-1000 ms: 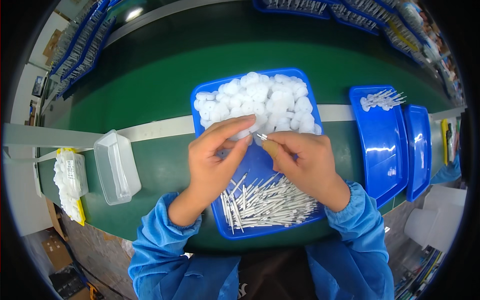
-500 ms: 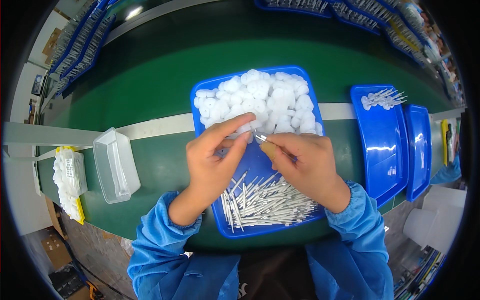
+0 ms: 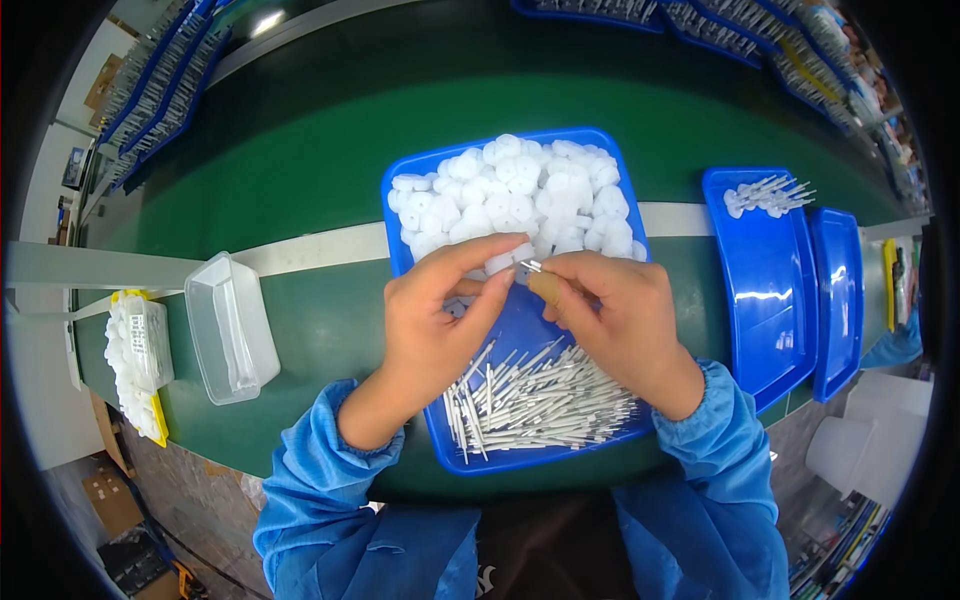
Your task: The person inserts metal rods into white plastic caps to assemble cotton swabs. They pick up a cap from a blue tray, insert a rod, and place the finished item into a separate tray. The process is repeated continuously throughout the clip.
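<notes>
Over the middle of a blue tray (image 3: 515, 322), my left hand (image 3: 425, 315) pinches a white round plastic disc (image 3: 508, 259) between thumb and forefinger. My right hand (image 3: 630, 325), with a tan cover on a fingertip, grips a thin silver-and-white rod (image 3: 532, 266). The rod's tip meets the disc's right side; whether it is inserted I cannot tell. Beyond my hands, a heap of similar white discs (image 3: 510, 185) fills the far half of the tray. Loose thin white-and-silver rods (image 3: 540, 405) lie piled in the near half.
To the right, another blue tray (image 3: 765, 300) holds several rods with discs (image 3: 768, 196) at its far end. A second blue tray (image 3: 838, 300) adjoins it. Leftward stand a clear plastic box (image 3: 262, 340) and a yellow tray (image 3: 158, 425) of white parts. Loaded blue racks (image 3: 170, 95) line the far left.
My left hand has shifted slightly right. The disc has come round, showing more of its edge between my fingers. My right hand stays close, its rod still at the disc.
</notes>
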`<state>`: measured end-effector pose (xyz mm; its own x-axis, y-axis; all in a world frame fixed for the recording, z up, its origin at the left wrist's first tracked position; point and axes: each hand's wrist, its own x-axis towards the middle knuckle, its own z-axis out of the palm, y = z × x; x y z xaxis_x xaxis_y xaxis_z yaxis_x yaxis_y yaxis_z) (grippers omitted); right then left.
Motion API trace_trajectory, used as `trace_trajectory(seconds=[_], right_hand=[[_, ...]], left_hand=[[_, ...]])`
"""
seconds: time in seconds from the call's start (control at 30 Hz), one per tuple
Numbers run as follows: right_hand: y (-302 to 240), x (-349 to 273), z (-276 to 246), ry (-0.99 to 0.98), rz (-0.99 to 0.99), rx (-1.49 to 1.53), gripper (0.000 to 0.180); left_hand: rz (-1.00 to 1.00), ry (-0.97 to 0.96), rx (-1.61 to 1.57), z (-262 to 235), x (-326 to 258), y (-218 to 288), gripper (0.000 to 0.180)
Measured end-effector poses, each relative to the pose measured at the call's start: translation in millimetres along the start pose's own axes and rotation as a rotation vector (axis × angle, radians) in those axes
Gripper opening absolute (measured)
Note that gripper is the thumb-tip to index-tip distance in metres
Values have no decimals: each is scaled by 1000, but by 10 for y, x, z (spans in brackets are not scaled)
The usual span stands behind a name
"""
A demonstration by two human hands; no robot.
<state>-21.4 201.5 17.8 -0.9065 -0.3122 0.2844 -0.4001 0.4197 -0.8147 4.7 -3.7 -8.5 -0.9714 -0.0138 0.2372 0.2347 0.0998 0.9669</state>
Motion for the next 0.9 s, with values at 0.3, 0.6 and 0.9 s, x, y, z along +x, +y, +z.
trace_trajectory(seconds=[0.3,0.6,0.9], right_hand=[[-60,43,-57,81,-337,-447,8],[76,98,-14,53,-265,-190,10],[50,40,-50,96,-345,-316,19]], left_hand=[[178,17,287,-40,-34,28,45],[176,13,284,-41,-59,47,49],[-59,-9,-197,48,-21,127,52]])
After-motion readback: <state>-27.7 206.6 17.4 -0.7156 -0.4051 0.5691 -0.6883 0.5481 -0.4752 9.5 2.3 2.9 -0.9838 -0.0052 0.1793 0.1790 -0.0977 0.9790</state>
